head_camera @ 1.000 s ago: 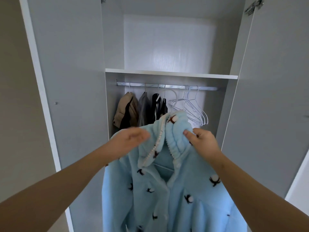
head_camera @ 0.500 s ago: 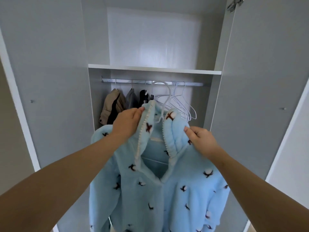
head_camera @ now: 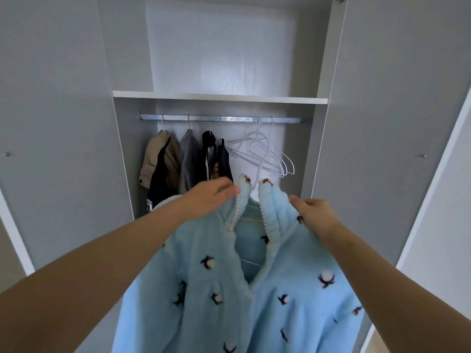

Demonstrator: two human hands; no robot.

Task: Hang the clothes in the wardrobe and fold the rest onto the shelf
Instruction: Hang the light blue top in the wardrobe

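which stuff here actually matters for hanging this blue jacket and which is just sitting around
In the job: blue fleece jacket, its wire hanger, rail, left hand and right hand gripping the collar.
Just there: beige jacket, grey garment and dark garments already hung, spare hangers, wardrobe doors.

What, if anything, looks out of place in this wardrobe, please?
Nothing looks damaged. The empty hangers on the rail hang bunched and tilted, overlapping one another. On the blue robe, the collar stands up, held by the left hand and right hand.
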